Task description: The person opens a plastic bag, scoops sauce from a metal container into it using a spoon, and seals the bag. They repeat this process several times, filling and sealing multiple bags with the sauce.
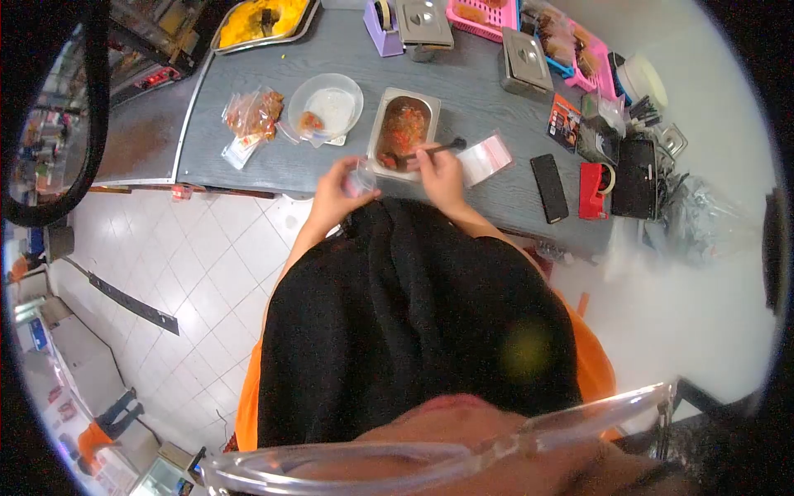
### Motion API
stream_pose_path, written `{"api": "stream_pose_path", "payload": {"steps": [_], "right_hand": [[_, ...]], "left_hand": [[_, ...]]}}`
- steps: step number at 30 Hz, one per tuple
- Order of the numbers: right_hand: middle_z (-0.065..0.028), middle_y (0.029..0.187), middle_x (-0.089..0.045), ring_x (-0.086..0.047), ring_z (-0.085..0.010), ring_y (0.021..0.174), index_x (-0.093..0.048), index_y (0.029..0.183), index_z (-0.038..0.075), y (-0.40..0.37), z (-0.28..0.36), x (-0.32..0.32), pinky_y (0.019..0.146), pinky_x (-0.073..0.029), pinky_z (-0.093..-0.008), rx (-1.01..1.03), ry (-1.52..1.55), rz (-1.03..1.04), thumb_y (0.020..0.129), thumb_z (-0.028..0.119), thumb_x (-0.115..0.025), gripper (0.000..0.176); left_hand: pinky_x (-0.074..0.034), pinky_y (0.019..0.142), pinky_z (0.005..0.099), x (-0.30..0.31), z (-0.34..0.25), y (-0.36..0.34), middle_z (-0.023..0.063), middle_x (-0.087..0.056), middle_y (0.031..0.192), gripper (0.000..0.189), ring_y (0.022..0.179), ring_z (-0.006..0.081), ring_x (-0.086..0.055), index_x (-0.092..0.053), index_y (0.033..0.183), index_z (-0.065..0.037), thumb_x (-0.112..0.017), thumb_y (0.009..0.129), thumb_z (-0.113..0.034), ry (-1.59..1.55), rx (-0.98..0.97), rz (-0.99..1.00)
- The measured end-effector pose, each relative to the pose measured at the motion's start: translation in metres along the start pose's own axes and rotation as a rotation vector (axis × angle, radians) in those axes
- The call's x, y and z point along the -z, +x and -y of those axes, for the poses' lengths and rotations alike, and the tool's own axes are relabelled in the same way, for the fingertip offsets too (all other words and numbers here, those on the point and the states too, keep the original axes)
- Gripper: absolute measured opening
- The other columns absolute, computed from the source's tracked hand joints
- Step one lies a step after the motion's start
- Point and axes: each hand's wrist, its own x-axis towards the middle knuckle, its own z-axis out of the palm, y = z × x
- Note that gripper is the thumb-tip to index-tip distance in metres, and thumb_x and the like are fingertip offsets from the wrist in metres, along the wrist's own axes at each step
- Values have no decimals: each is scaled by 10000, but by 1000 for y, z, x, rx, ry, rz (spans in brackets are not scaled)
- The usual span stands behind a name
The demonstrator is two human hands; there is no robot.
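So the black spoon [447,146] is sitting low over the near end of a metal pan [380,128] of chunky red sauce [406,122], and its long axis runs roughly left to right: handle end out past the pan's right rim and slightly farther away, scooping end pointing left and a touch nearer, down at the sauce. Can't really make out the tip. The pan itself is lengthwise near to far. Right hand [442,175] has its fingers closed on the handle, knuckles up, forearm angling in from the near right; can't tell if it's touching the rim. Left hand [341,192] is just left of the pan, thumb on the near side, fingers curled and pinched on a small clear bag [361,177]. Farther left there's a round plastic bowl [337,106], then a bag of reddish food [253,112]. Right of the pan: a printed packet [488,157], then a phone [548,188].
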Motion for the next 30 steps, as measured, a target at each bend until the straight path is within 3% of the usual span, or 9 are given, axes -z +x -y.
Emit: {"api": "stream_pose_path", "payload": {"steps": [1,5,7,11,15,19,21,27,30], "right_hand": [[-128,808,-638,-654,-189,685,-542,966,-57,1,-7,0,634,-527,-280,-85,176,-72,917,111,-503,179],[-130,814,-630,-655,-211,698,-525,986,-42,5,-21,11,632,-537,-294,-221,251,-172,925,123,-493,179],[-138,825,-608,-647,-222,710,-515,989,-45,6,-24,18,630,-540,-305,-363,431,-315,927,134,-490,191],[-142,857,-567,-622,-224,722,-494,996,-60,7,-24,30,651,-546,-325,-401,610,-381,925,125,-486,198],[-141,850,-570,-625,-227,719,-494,990,-52,7,-31,34,642,-544,-320,-402,599,-411,927,121,-479,185],[-142,872,-571,-614,-226,732,-482,992,-43,2,-24,33,689,-530,-328,-400,442,-337,937,138,-466,190],[-140,873,-570,-613,-222,729,-480,993,-43,2,-21,32,680,-532,-327,-420,355,-282,940,132,-456,185],[-142,876,-563,-611,-224,734,-475,1003,-39,2,-27,32,690,-537,-336,-378,404,-362,941,120,-445,173],[-142,869,-558,-609,-242,749,-480,983,-39,6,-30,38,700,-537,-356,-413,580,-436,932,111,-460,160]], "left_hand": [[-454,736,274,1,-2,1,108,-620,1025,628,862,163,-577,-541,1141,-45,-815,610,-239,0,-1,1],[-451,767,286,2,-2,2,110,-614,1040,628,893,167,-571,-534,1145,-42,-812,614,-227,34,15,32],[-449,776,290,2,2,2,109,-612,1044,622,900,167,-568,-532,1145,-40,-809,618,-221,28,3,29],[-438,790,285,2,0,1,89,-601,1041,611,921,164,-555,-517,1155,-39,-795,626,-166,-60,24,-17],[-429,784,278,3,6,8,55,-559,1014,645,942,148,-515,-465,1195,-42,-774,632,-103,-120,-14,-52],[-412,792,268,5,-6,11,41,-506,979,671,934,143,-480,-427,1227,-50,-756,642,-76,-199,-29,-40],[-381,833,265,5,-12,10,32,-463,977,674,941,144,-453,-409,1244,-56,-737,655,-44,-386,74,-15],[-364,853,270,4,-23,11,21,-440,1024,633,971,135,-425,-416,1244,-67,-711,685,-28,-573,107,-27],[-368,843,269,3,-23,12,20,-441,1028,621,965,133,-422,-421,1239,-61,-708,690,-35,-569,111,-51]]}}
